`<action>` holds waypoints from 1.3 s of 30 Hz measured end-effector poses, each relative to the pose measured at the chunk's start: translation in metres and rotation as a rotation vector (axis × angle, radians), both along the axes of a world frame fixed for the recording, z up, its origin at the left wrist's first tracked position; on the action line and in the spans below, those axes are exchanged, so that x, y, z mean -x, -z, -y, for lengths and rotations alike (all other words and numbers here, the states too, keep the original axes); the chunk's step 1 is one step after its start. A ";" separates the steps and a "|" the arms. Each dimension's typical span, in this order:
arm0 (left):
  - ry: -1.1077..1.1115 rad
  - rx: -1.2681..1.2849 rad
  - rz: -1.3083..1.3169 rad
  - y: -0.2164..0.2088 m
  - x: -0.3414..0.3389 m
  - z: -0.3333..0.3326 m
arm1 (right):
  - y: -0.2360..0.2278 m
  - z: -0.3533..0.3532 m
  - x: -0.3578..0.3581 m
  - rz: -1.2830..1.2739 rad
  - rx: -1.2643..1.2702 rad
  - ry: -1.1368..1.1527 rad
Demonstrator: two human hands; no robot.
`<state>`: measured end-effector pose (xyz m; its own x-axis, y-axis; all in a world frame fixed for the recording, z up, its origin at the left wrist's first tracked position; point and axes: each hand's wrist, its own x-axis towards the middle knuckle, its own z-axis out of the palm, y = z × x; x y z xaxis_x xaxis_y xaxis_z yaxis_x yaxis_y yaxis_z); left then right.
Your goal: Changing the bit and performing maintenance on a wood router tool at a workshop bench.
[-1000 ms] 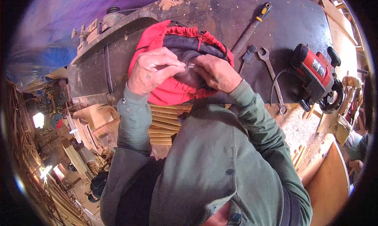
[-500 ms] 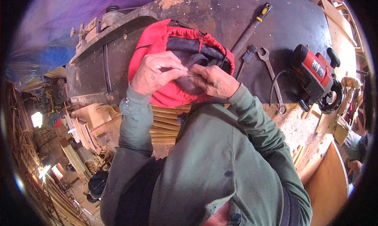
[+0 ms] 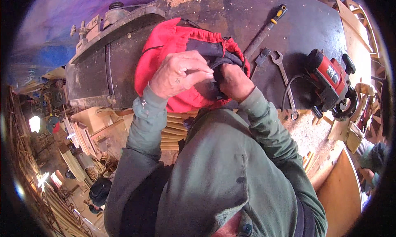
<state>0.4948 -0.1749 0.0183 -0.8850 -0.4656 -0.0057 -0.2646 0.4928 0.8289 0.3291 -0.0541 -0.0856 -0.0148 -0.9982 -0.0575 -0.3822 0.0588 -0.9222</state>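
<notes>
A red drawstring bag (image 3: 161,35) with a dark lining lies open on the dark workbench in front of me. Over its left part, my left hand (image 3: 179,73) is closed in a pinch, thumb against fingertips; anything held there is too small to name. My right hand (image 3: 236,82) reaches down into the bag's mouth, and its fingers are hidden inside. Beside that hand, a dark strap or cable (image 3: 220,62) curves within the opening.
Right of the bag lie a long tool with a yellow-black handle (image 3: 279,15), a small metal piece (image 3: 262,56), a combination wrench (image 3: 285,80) and a red-black corded power tool (image 3: 330,78). A metal machine part (image 3: 113,19) stands at the back left. Wood strips lie below left.
My hands, close together over the bag before, have separated. The right hand has gone down into the opening, while the left has shifted slightly right, still pinched.
</notes>
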 end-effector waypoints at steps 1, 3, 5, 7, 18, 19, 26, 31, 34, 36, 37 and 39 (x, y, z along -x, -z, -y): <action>0.015 0.014 -0.020 0.001 0.002 0.001 | -0.006 0.003 0.001 0.029 0.035 -0.051; 0.036 0.027 -0.041 0.002 0.003 0.003 | -0.006 0.006 0.003 0.046 0.136 -0.116; -0.002 0.004 -0.074 0.003 -0.002 0.006 | -0.003 0.009 0.005 0.061 0.189 -0.122; -0.001 -0.022 -0.074 0.007 -0.006 0.006 | -0.001 0.008 0.005 0.075 0.244 -0.128; -0.061 -0.024 -0.086 0.018 -0.002 -0.001 | -0.041 -0.019 0.018 0.111 0.219 0.049; -0.070 -0.014 -0.057 0.016 -0.002 -0.001 | -0.051 -0.021 0.012 0.262 0.152 0.087; -0.185 -0.285 0.102 0.014 -0.010 -0.010 | -0.009 -0.006 -0.014 0.164 0.311 0.191; 0.000 0.231 0.178 0.012 -0.002 -0.008 | -0.016 -0.007 -0.008 0.220 0.205 0.203; 0.017 0.228 0.159 0.004 -0.006 -0.008 | -0.026 -0.010 -0.004 0.356 0.108 0.227; -0.006 0.258 0.170 -0.017 -0.002 -0.006 | -0.024 -0.012 0.000 0.408 0.065 0.261; -0.018 0.264 0.146 -0.027 -0.003 -0.002 | -0.021 -0.013 0.006 0.398 0.036 0.320; -0.045 0.336 0.120 -0.040 -0.015 0.007 | -0.020 -0.017 0.020 0.389 0.045 0.466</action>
